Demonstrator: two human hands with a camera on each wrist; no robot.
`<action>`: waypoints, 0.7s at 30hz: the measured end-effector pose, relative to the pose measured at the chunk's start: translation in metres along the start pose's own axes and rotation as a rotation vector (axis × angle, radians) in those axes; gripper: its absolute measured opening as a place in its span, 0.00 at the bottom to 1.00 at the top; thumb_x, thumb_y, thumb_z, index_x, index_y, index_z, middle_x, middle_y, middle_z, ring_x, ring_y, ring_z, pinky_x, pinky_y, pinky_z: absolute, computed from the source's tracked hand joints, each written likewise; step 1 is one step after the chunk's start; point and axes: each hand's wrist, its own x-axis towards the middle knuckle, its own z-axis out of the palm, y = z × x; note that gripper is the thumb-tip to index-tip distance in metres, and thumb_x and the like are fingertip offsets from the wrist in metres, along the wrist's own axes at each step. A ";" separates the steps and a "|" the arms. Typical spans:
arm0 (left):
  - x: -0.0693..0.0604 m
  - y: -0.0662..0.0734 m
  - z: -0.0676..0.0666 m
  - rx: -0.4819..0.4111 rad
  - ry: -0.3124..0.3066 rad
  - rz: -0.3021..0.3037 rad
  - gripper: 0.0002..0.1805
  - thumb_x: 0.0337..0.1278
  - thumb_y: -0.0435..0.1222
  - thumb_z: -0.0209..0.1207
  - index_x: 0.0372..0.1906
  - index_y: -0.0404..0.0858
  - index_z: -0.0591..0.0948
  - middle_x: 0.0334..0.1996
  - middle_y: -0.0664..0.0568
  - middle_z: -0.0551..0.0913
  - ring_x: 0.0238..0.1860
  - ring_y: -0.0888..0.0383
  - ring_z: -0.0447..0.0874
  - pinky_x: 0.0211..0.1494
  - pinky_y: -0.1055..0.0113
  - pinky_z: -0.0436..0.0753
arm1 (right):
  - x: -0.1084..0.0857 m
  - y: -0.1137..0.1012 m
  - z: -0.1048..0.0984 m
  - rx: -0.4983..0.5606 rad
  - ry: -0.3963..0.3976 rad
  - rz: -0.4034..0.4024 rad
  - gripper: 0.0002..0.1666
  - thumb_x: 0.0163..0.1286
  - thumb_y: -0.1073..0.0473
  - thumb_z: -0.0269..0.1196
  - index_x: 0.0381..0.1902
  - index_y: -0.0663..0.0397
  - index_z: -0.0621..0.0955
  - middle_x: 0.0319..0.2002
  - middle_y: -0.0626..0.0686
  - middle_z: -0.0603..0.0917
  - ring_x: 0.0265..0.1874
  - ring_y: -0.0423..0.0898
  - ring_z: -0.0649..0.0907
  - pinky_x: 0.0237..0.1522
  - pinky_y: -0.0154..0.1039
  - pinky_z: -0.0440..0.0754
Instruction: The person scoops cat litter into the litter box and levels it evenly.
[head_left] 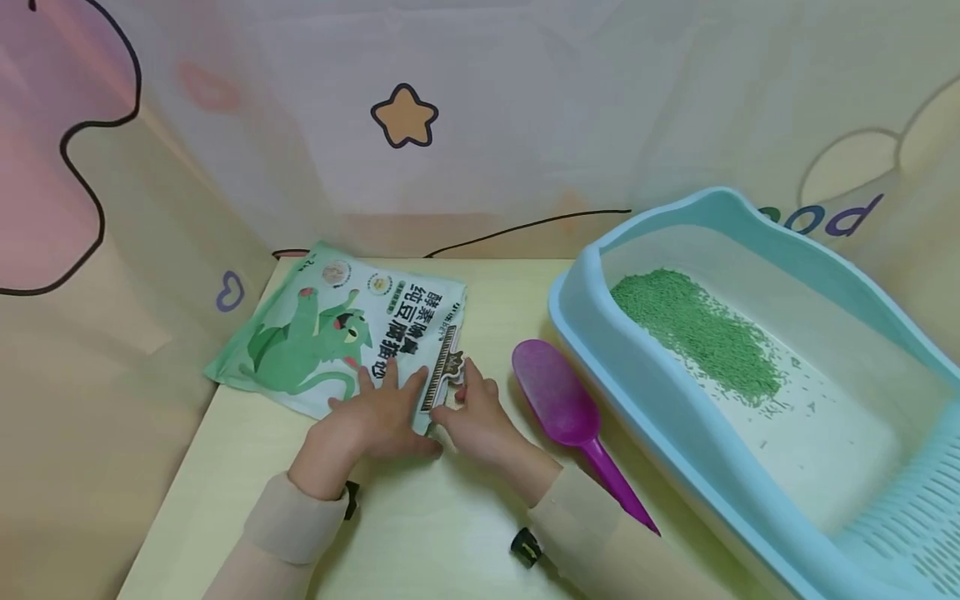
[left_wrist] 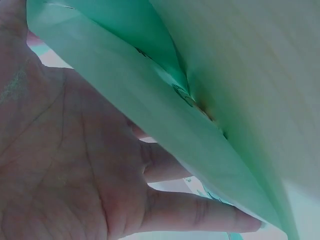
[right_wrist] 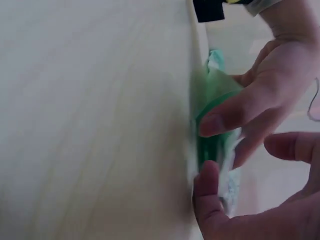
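Observation:
A pale green bag with a printed green cat (head_left: 330, 337) lies on the table. Along its near right edge sits a black-and-white striped strip with a cat figure (head_left: 454, 365), apparently a bag clip. My left hand (head_left: 372, 417) rests over the bag's near corner with fingers spread; its thumb lies by the edge. In the left wrist view the folded bag edge (left_wrist: 150, 115) crosses in front of the palm. Thumb and index finger of my right hand (head_left: 487, 417) are at the clip, but spread apart in the right wrist view. Whether they grip it is unclear.
A purple scoop (head_left: 558, 396) lies right of my right hand. Beyond it stands a large blue litter box (head_left: 667, 433), with green pellets (head_left: 697, 337) inside and a slotted step at its near right. A printed cloth (head_left: 510, 108) hangs behind the table (head_left: 405, 525).

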 end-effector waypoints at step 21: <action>0.000 0.003 -0.002 0.010 -0.032 -0.010 0.60 0.52 0.62 0.69 0.84 0.49 0.50 0.83 0.32 0.40 0.78 0.18 0.35 0.58 0.10 0.54 | -0.125 0.032 -0.102 -0.490 0.234 -0.349 0.41 0.71 0.51 0.68 0.76 0.53 0.67 0.66 0.52 0.74 0.60 0.49 0.79 0.60 0.52 0.79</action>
